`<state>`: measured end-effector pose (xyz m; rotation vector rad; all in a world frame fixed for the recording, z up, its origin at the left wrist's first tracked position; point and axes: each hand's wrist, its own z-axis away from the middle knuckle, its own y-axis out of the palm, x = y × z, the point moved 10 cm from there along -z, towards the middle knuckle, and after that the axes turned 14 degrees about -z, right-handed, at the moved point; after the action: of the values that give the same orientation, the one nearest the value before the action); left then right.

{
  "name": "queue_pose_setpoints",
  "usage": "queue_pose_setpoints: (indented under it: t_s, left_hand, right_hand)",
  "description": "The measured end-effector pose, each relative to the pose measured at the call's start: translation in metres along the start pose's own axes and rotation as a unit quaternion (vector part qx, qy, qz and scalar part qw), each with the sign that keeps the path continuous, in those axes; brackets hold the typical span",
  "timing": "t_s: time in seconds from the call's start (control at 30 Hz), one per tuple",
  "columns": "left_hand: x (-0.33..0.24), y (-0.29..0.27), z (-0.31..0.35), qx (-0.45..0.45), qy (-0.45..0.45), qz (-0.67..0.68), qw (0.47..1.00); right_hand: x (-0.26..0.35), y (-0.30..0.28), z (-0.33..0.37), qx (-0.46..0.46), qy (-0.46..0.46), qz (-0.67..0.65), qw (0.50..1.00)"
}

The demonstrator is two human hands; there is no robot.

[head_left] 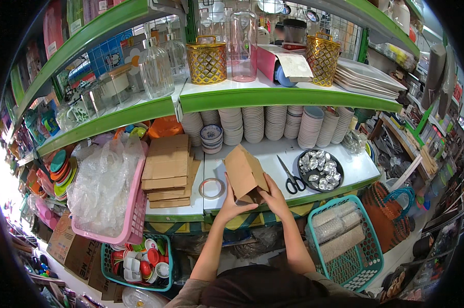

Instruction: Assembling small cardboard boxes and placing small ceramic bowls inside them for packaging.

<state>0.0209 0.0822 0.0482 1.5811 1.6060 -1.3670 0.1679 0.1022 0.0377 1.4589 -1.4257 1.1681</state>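
Note:
Between both hands is a small brown cardboard box (245,169), partly folded, with a dark opening at its near end. My left hand (234,204) is wrapped along its left side, fingers partly hidden. On the opposite side my right hand (274,199) grips the box near the open flaps. A roll of tape (200,189) lies flat on the white shelf, left of the box. Black-handled scissors (293,184) rest to the right. Beside them, a round black dish (302,177) holds shiny silvery, faceted pieces (322,167). Flattened cardboard boxes (165,164) are stacked at the left.
A pink basket (135,215) of bubble wrap (106,179) stands at left, above a teal basket (111,274) of small colourful items. At right, another teal basket (371,231) holds bubble-wrapped packages. Stacked cups (253,126) line the back beneath a green-edged shelf (288,96) bearing glass bottles.

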Motion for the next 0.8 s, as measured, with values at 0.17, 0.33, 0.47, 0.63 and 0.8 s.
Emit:
queue_pose_setpoints:
  t_s: [0.17, 0.33, 0.47, 0.63, 0.8]
  left_hand:
    - [0.004, 0.01, -0.001, -0.028, -0.034, 0.026, 0.999]
    - [-0.036, 0.018, -0.006, -0.039, 0.066, -0.172, 0.982]
    - [-0.038, 0.017, -0.002, -0.034, 0.077, -0.335, 0.939]
    - [-0.017, 0.021, 0.002, 0.007, 0.047, -0.422, 0.905]
    - [-0.002, 0.032, 0.003, 0.029, 0.041, -0.488, 0.871]
  right_hand:
    - [0.018, 0.018, 0.003, 0.015, -0.002, -0.117, 0.993]
    - [-0.014, 0.024, 0.013, 0.005, 0.142, -0.248, 0.958]
    - [-0.008, 0.046, 0.015, 0.009, 0.135, -0.528, 0.838]
    - [-0.032, 0.042, 0.023, -0.052, 0.192, -0.59, 0.782]
    - [-0.067, -0.009, 0.03, -0.19, 0.153, -0.528, 0.813]
